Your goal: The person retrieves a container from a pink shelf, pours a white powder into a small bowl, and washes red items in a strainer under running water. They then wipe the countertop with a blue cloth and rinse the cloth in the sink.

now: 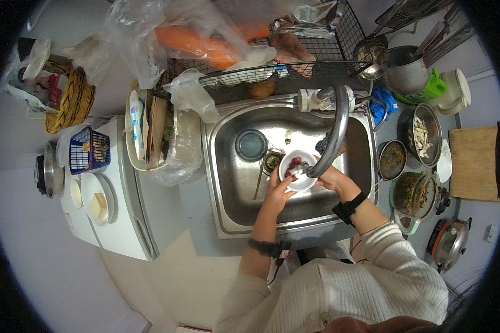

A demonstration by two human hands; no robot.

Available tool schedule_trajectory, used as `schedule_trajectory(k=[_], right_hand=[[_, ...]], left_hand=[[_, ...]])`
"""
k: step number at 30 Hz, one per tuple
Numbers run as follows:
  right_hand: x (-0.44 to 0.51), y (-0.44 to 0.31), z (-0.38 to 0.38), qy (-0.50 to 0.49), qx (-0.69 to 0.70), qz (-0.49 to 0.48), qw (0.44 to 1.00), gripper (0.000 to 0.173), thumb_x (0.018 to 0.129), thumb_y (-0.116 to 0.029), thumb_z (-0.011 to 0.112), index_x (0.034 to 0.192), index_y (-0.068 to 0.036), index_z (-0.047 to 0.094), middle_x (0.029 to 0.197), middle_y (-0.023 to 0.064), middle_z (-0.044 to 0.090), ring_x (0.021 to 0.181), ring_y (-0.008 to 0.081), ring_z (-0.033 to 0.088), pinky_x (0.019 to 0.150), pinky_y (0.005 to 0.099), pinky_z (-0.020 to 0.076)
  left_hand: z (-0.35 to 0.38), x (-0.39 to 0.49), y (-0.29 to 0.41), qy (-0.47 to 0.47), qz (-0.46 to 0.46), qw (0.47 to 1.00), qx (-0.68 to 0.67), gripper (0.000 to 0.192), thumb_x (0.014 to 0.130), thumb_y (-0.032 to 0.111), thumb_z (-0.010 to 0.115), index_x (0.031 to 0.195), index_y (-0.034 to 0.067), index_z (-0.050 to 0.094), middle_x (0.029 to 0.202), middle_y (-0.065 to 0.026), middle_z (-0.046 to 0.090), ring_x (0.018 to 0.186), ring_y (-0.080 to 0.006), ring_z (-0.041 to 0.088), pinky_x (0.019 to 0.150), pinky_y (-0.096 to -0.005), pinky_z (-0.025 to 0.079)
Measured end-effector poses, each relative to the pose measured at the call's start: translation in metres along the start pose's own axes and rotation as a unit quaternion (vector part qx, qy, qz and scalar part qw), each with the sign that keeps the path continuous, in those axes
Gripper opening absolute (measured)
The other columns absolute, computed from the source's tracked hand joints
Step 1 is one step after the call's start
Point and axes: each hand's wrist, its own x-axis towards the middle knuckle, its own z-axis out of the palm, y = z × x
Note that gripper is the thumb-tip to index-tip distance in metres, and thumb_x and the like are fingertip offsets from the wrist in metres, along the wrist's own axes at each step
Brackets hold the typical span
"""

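My left hand (277,195) grips the left side of a small white bowl (308,184), its thumb along the near rim and a finger over the inside. My right hand (332,180) holds the bowl's right side, part of it hidden behind the faucet spout. Several dark red fruits (295,161), perhaps jujubes, lie in the bowl. The tip of the curved metal faucet (341,129) is right over it. Beneath is a stainless steel sink (237,187). Just beyond the bowl sits a strainer or small container (271,161) with green bits inside.
A round dark lid or dish (251,145) and a dark scrubber (324,143) lie in the sink. To the right stand a colander of pale slices (421,137), a lidded glass pot (410,195) and a wooden board (474,162). A wire basket (333,68) is behind.
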Motion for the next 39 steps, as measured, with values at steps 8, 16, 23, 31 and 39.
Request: schedule_trajectory(k=[8,16,23,31,39], right_hand=[[0.073,0.01,-0.007,-0.12,0.283,-0.044,0.951,0.028,0.091,-0.013,0.035,0.11,0.004,0.047,0.1,0.0146,0.058,0.087,0.0212,0.059,0.077,0.0283,0.05],[0.066,0.017,0.013,0.089,0.106,-0.072,0.988,0.021,0.083,0.0,0.046,0.101,0.006,0.053,0.083,0.0121,0.06,0.072,0.0167,0.06,0.058,0.0217,0.0492],[0.043,0.024,-0.021,0.193,-0.255,-0.246,0.915,0.024,0.085,-0.021,0.053,0.078,0.0,0.063,0.056,0.0051,0.054,0.042,0.0109,0.044,0.039,0.0246,0.0335],[-0.041,-0.028,-0.028,0.26,-0.301,-0.284,0.873,0.023,0.088,-0.02,0.049,0.08,-0.001,0.06,0.059,0.0022,0.054,0.049,0.008,0.049,0.046,0.0229,0.0398],[-0.066,-0.113,0.02,0.227,-0.444,-0.528,0.688,0.017,0.082,-0.006,0.051,0.097,0.001,0.057,0.094,0.0119,0.057,0.076,0.0221,0.058,0.065,0.0295,0.0459]], left_hand=[[-0.031,-0.039,0.012,0.054,0.01,0.998,-0.041,0.055,0.081,0.005,0.048,0.131,0.011,0.025,0.123,-0.0142,0.04,0.109,-0.0291,0.048,0.085,-0.0447,0.048],[-0.042,-0.057,0.015,0.082,-0.001,0.995,-0.061,0.06,0.08,0.006,0.055,0.131,0.011,0.024,0.124,-0.0138,0.039,0.112,-0.0292,0.046,0.087,-0.0462,0.047],[-0.031,-0.036,0.005,0.064,-0.023,0.997,-0.041,0.058,0.081,0.005,0.053,0.132,0.011,0.025,0.122,-0.0121,0.042,0.109,-0.0257,0.049,0.085,-0.046,0.046],[-0.017,0.01,-0.016,-0.004,-0.05,0.998,-0.045,0.057,0.082,0.005,0.052,0.131,0.017,0.026,0.122,-0.0082,0.042,0.109,-0.0248,0.048,0.083,-0.0498,0.045],[0.002,0.024,-0.016,-0.017,-0.032,0.998,-0.05,0.054,0.082,0.004,0.048,0.13,0.014,0.027,0.123,-0.0127,0.042,0.11,-0.0286,0.048,0.09,-0.0466,0.043]])
